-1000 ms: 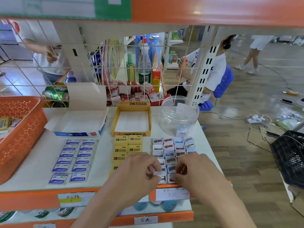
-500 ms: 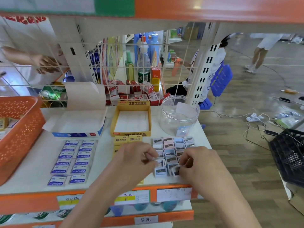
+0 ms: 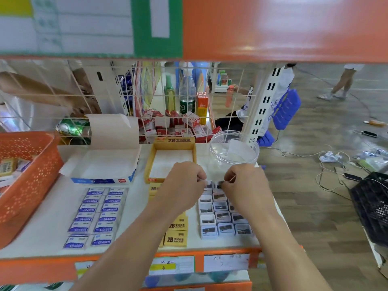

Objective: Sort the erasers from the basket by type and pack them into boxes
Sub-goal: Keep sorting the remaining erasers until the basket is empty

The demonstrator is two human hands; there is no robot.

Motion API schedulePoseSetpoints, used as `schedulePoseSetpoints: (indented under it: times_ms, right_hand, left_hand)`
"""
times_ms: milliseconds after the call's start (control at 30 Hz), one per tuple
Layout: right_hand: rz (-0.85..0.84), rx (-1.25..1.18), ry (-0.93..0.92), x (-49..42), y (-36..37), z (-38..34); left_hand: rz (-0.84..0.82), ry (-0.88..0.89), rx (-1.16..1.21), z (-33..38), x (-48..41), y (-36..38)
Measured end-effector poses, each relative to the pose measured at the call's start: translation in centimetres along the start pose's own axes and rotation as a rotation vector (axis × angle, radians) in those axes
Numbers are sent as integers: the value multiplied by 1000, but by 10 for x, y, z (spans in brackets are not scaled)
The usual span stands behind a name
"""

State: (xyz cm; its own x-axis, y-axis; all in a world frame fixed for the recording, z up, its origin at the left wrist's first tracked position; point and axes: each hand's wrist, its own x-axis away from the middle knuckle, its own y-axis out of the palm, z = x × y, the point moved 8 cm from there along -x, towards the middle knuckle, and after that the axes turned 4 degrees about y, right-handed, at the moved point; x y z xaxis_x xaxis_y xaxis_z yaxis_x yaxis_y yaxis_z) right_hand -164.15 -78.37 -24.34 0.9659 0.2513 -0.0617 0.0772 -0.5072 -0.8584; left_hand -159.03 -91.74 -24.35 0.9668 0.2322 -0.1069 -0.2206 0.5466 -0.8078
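Between the pinched fingertips of left hand (image 3: 184,181) and right hand (image 3: 244,182) sits a row of small erasers (image 3: 212,183); squeeze evenly toward the clear jar (image 3: 234,153).

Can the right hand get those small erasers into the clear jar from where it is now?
Probably yes. The right hand sits just in front of the clear jar, whose mouth is open with no lid, and nothing stands between them. Both hands pinch a short row of small erasers.

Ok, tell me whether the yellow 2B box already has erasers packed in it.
No, the yellow 2B box shows only its bare white bottom, while the 2B erasers lie on the shelf in front of it.
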Motion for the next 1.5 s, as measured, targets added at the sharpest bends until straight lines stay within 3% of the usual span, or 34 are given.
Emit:
schedulePoseSetpoints:
  times_ms: [367,667,933,1067,1267,1500]
  right_hand:
    - [6,7,80,-9,16,12]
    - [-6,-64,93,-12,16,18]
    - [88,-67,119,-8,-14,39]
    - [36,-28,178,-9,-19,61]
    - [-147,-102,116,-10,-1,60]
    - [-136,-99,73,-12,-1,64]
  left_hand:
    - [-111,-5,-189,-2,-9,16]
    - [-244,31,-104,-2,-14,26]
    - [-325,55,-34,7,-17,30]
    - [-371,64,-33,13,-17,35]
    - [-402,70,-68,15,-20,40]
    - [-424,55,-40,11,-20,40]
